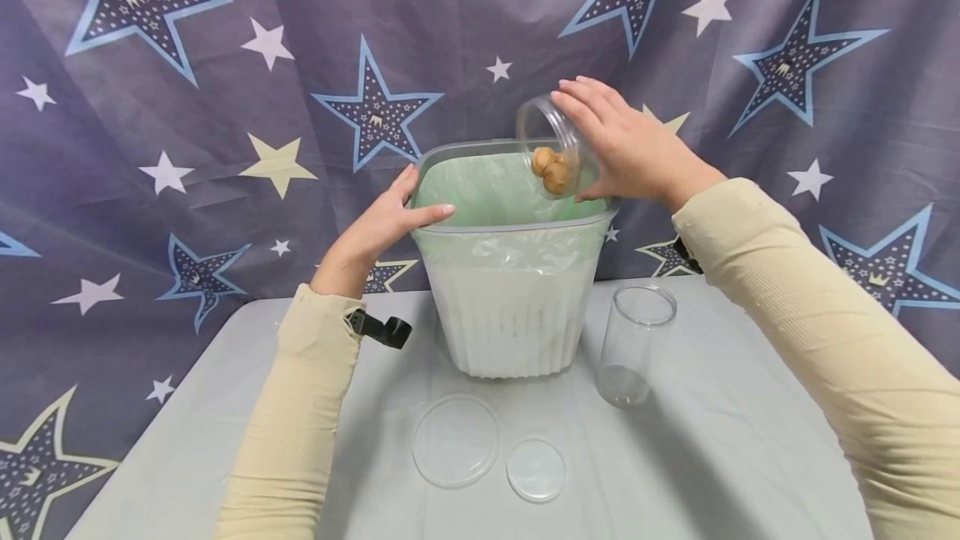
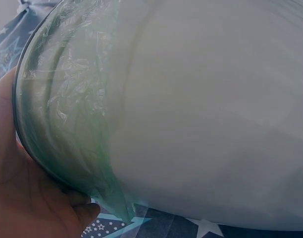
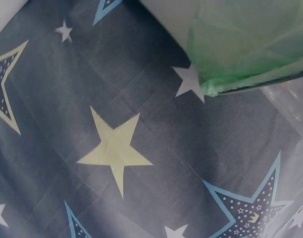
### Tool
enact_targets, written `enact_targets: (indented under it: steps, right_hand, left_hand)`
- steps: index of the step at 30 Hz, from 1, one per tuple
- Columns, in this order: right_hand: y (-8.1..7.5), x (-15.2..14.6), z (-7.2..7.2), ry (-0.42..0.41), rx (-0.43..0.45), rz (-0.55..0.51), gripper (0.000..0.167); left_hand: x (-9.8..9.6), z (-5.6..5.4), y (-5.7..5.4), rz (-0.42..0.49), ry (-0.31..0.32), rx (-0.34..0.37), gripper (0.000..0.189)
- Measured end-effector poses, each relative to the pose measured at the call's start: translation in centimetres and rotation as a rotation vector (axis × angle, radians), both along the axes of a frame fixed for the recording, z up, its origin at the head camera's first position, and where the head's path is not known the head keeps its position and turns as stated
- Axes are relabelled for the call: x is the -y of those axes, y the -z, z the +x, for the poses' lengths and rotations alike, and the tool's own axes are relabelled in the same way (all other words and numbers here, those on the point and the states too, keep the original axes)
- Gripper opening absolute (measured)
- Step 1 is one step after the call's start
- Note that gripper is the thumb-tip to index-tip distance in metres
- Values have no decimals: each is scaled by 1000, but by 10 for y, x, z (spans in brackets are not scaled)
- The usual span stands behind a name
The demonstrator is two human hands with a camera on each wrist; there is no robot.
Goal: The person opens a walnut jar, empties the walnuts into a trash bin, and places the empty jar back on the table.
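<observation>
A white waste bin [image 1: 513, 319] with a grey rim stands on the table, lined with a thin green bag [image 1: 468, 190] folded over the rim. My left hand [image 1: 378, 223] grips the rim at its left side, thumb over the edge and fingers on the outer side; the left wrist view shows the fingers by the bag's fold. Over the bin's right half, my right hand [image 1: 630, 144] holds a clear plastic jar [image 1: 566, 123], tilted on its side with its mouth to the left. Several walnuts [image 1: 553, 175] lie inside the jar.
A taller clear jar [image 1: 626, 348] stands open to the right of the bin. Two clear round lids, a large one [image 1: 455, 442] and a smaller one [image 1: 536, 470], lie flat in front. Behind the table [image 1: 750, 440] hangs a star-patterned curtain [image 1: 480, 15].
</observation>
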State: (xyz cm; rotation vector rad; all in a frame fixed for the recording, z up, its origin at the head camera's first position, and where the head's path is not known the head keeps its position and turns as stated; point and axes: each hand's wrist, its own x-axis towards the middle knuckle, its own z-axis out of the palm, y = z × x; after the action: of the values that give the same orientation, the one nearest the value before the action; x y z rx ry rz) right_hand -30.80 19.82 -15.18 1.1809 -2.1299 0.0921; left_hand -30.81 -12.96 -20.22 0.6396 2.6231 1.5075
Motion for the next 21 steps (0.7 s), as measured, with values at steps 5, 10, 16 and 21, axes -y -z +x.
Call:
enact_targets:
  steps: [5,10,16,21]
  right_hand:
    - [0,-2,0,-1,20,4,116]
    - [1,0,0,23,10,-1,117]
    - [1,2,1,30,-5,-1,116]
    - [0,0,1,55,-32,0,116]
  left_hand:
    - [-3,5,-3,6,0,3,90]
    - [-1,0,-1,14,6,-5,89]
    - [0,-2,2,7,0,-13,90]
    - [0,0,3,4,1,-34,91]
